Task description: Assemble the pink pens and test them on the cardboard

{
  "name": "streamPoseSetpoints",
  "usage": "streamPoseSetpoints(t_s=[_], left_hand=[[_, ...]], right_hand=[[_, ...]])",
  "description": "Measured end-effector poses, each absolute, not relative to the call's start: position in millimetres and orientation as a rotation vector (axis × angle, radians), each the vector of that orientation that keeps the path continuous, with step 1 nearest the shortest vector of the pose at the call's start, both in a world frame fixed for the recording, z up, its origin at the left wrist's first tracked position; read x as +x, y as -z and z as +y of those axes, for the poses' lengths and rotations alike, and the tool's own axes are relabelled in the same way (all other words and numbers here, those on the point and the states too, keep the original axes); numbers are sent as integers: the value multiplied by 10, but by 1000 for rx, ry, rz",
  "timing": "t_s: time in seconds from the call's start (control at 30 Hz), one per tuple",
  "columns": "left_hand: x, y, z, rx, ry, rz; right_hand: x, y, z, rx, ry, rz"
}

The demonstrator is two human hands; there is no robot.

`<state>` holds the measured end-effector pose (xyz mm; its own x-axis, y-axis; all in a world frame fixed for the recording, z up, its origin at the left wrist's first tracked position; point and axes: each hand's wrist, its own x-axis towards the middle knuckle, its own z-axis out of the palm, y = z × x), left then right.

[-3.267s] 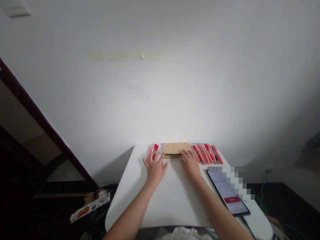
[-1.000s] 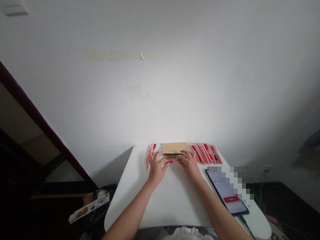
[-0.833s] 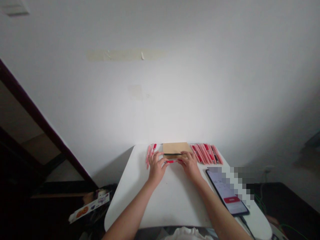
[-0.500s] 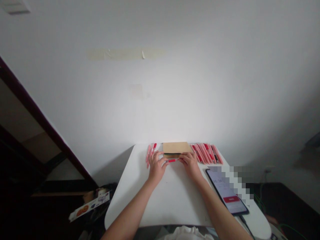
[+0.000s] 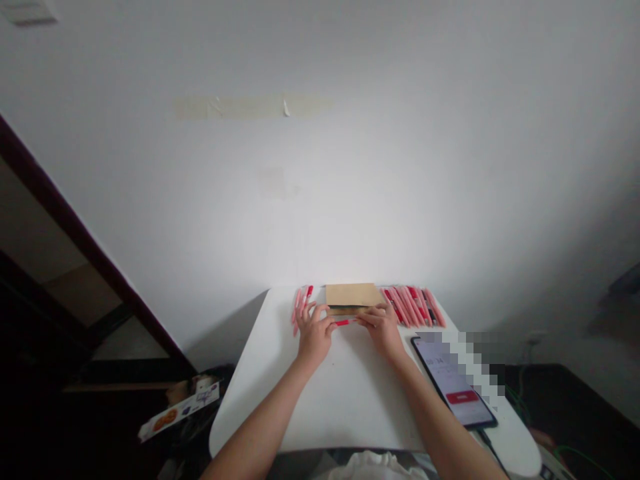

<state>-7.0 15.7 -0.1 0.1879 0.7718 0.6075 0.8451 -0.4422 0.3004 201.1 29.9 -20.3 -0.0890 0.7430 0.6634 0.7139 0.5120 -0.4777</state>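
Note:
My left hand (image 5: 313, 332) and my right hand (image 5: 384, 328) pinch the two ends of one red pen (image 5: 345, 322), held level just in front of a flat brown cardboard box (image 5: 351, 295) at the far edge of the white table (image 5: 345, 393). Both hands are closed on the pen. A few red pens (image 5: 301, 303) lie left of the box, beside my left hand. A row of several red and pink pens (image 5: 414, 306) lies right of the box, close to my right hand.
A smartphone (image 5: 454, 388) with a lit screen and a red button lies on the table's right side, with a cable at its near end. A white wall rises directly behind the table. A printed carton (image 5: 176, 410) lies on the dark floor at left.
At first both hands lay flat by the box with nothing in them. Since then a red pen came off the left group and both hands grip it; over the last second it barely moved.

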Motion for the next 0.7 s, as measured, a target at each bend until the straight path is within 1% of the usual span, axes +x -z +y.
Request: streamPoseSetpoints(t_s=[0.3,0.5,0.7], left_hand=[[-65,-10,135,-2328,1080,-1621],[-74,76,174,-2328,1058,-1676],[-57,105,169,-2304,1057,-1643]], right_hand=[[1984,201,262,-1280,60,-1825],[1955,168,231,-1309,108,-1810],[1929,164,211,-1320,43,-1750]])
